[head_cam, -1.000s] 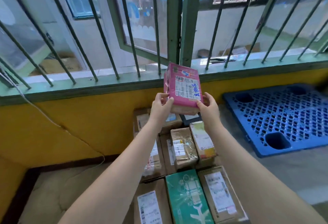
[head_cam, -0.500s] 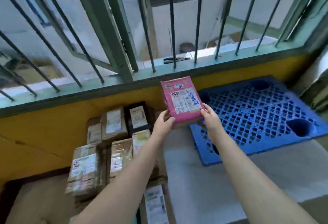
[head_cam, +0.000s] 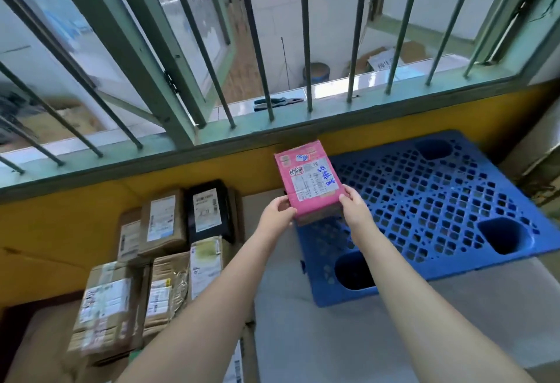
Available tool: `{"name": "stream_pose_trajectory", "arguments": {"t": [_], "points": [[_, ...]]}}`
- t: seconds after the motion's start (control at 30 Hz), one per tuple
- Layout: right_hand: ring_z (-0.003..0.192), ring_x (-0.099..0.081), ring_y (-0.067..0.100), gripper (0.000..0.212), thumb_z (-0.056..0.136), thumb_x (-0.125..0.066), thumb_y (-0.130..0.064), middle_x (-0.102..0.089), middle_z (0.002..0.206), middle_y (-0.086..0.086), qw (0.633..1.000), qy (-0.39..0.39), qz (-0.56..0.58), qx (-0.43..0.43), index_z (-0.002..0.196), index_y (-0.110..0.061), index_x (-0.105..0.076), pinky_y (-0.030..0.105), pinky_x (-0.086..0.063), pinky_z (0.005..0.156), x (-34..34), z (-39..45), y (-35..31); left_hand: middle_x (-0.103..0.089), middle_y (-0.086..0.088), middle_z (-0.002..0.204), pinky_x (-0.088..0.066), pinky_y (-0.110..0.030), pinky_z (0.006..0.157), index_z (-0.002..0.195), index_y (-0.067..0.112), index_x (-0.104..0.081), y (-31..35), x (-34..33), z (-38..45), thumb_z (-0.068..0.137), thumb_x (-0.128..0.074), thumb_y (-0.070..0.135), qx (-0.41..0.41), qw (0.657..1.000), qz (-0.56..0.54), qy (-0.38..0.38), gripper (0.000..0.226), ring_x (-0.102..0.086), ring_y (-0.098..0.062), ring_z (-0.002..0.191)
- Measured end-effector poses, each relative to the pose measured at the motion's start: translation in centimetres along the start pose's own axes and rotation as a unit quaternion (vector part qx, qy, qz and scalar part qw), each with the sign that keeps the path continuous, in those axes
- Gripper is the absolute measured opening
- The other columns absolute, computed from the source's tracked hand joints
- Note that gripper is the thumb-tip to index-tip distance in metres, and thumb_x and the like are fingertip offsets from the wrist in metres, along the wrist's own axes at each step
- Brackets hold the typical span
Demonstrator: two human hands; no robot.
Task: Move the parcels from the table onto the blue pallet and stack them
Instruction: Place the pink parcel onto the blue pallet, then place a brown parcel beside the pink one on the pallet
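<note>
Change: since a second ago the pink parcel [head_cam: 309,184] has travelled from in front of the window sill, above the stacked boxes, rightward to the near left part of the blue pallet [head_cam: 448,200]; the view has swung right with it, so the pallet now fills the right half.
Head view, parcel: a pink box with a white shipping label and blue handwriting on its top face, tilted with its far end raised, held in the air over the pallet's left edge; whether its underside touches the pallet cannot be told.
Head view, left hand: the left hand [head_cam: 277,215] grasps the parcel's near left corner, thumb on top, fingers curled beneath.
Head view, right hand: the right hand [head_cam: 354,209] grasps the near right corner, thumb along the top edge.
Head view, pallet: blue plastic grid with four oval recesses, lying on a pale grey floor [head_cam: 318,337] against the yellow wall [head_cam: 75,215]; no parcels lie on it.
Head view, remaining parcels: brown cardboard boxes [head_cam: 109,300] and one black parcel [head_cam: 209,211] sit packed side by side at the left, below the wall.
Head view, background: green barred window [head_cam: 212,49] with pliers [head_cam: 277,103] on its sill.
</note>
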State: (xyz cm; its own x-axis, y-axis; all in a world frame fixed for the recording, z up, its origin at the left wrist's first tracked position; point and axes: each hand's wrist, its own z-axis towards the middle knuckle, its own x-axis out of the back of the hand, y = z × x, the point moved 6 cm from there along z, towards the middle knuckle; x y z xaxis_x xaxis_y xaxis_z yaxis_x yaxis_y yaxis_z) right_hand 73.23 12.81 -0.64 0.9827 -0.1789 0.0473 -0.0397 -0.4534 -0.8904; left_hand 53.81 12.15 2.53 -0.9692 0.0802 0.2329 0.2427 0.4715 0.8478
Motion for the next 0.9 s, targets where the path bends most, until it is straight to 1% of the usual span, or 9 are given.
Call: {"name": "stream_pose_trajectory", "arguments": {"t": [0.13,0.27,0.33,0.43,0.5,0.57,0.63,0.77,0.9], "points": [[0.12,-0.049,0.021,0.049,0.1,-0.042,-0.031,-0.049,0.134,-0.004,0.998,0.01,-0.043,-0.052,0.149,-0.025,-0.036,0.041,-0.046,0.098,-0.5,1.4,0.9,-0.059,0.004,0.116,-0.049,-0.03,0.087,0.14,0.012,-0.049,-1.0,0.0,1.2,0.09,-0.055,0.011,0.05,0.999,-0.005,0.004,0.05,-0.057,-0.007,0.09],[0.124,-0.051,0.024,0.045,0.1,-0.041,-0.033,-0.054,0.138,0.003,0.996,0.007,-0.052,-0.077,0.142,-0.019,-0.047,0.048,-0.044,0.105,-0.9,2.3,1.4,-0.065,0.016,0.099,-0.049,-0.016,0.064,0.13,0.017,-0.056,-1.3,-0.2,2.1,0.089,-0.054,0.01,0.066,0.997,-0.031,-0.018,0.042,-0.061,0.006,0.085],[0.127,-0.051,0.023,0.044,0.1,-0.041,-0.033,-0.055,0.137,0.001,0.997,-0.012,-0.044,-0.07,0.141,-0.021,-0.048,0.046,-0.042,0.108,-1.4,2.4,1.0,-0.065,0.017,0.098,-0.048,-0.011,0.061,0.131,0.017,-0.056,-1.1,0.0,2.5,0.09,-0.053,0.008,0.061,0.997,-0.045,-0.023,0.042,-0.063,0.009,0.08],[0.137,-0.04,0.027,0.053,0.102,-0.037,-0.037,-0.04,0.153,0.005,0.993,0.003,-0.083,-0.08,0.151,-0.02,-0.034,0.046,-0.036,0.112,-2.3,2.3,0.5,-0.062,0.012,0.121,-0.046,-0.024,0.09,0.142,0.018,-0.047,-0.4,1.0,2.5,0.092,-0.053,0.013,0.05,0.997,-0.036,-0.039,0.051,-0.06,0.0,0.105],[0.139,-0.035,0.031,0.057,0.101,-0.037,-0.037,-0.031,0.157,0.008,0.983,0.09,-0.146,-0.062,0.152,-0.014,-0.03,0.047,-0.036,0.106,-2.8,1.5,0.0,-0.049,0.001,0.145,-0.04,-0.036,0.109,0.149,0.017,-0.039,0.0,2.8,1.9,0.093,-0.055,0.019,0.034,0.999,-0.011,-0.019,0.059,-0.049,-0.014,0.129],[0.133,-0.037,0.034,0.052,0.099,-0.04,-0.032,-0.033,0.153,0.012,0.965,0.185,-0.187,0.001,0.145,-0.008,-0.038,0.045,-0.04,0.098,-4.0,-0.5,-0.9,-0.046,-0.004,0.148,-0.038,-0.041,0.113,0.147,0.019,-0.04,-0.5,5.7,0.6,0.094,-0.056,0.023,0.017,1.0,0.004,0.015,0.056,-0.046,-0.018,0.133],[0.13,-0.037,0.037,0.047,0.097,-0.044,-0.025,-0.037,0.149,0.016,0.947,0.217,-0.222,0.075,0.139,-0.004,-0.043,0.044,-0.038,0.096,-7.0,-2.7,-1.5,-0.052,-0.004,0.141,-0.042,-0.037,0.109,0.143,0.022,-0.046,-2.1,9.5,-1.2,0.094,-0.056,0.022,0.009,0.998,0.01,0.059,0.05,-0.052,-0.016,0.125],[0.133,-0.035,0.04,0.049,0.094,-0.049,-0.018,-0.036,0.15,0.021,0.931,0.166,-0.28,0.166,0.14,0.0,-0.043,0.047,-0.031,0.108,-15.8,-6.1,-2.3,-0.057,-0.004,0.132,-0.043,-0.027,0.087,0.139,0.018,-0.05,-6.5,18.3,-4.5,0.097,-0.052,0.018,0.042,0.987,-0.008,0.153,0.043,-0.056,-0.021,0.113],[0.14,-0.033,0.026,0.054,0.098,-0.045,-0.025,-0.033,0.154,0.011,0.948,0.047,-0.25,0.19,0.149,-0.009,-0.034,0.039,-0.03,0.113,-24.8,-7.6,-2.1,-0.058,-0.005,0.131,-0.041,-0.029,0.086,0.136,0.016,-0.052,-9.7,26.5,-6.0,0.097,-0.05,0.019,0.063,0.97,-0.035,0.231,0.039,-0.054,-0.019,0.11]]}}
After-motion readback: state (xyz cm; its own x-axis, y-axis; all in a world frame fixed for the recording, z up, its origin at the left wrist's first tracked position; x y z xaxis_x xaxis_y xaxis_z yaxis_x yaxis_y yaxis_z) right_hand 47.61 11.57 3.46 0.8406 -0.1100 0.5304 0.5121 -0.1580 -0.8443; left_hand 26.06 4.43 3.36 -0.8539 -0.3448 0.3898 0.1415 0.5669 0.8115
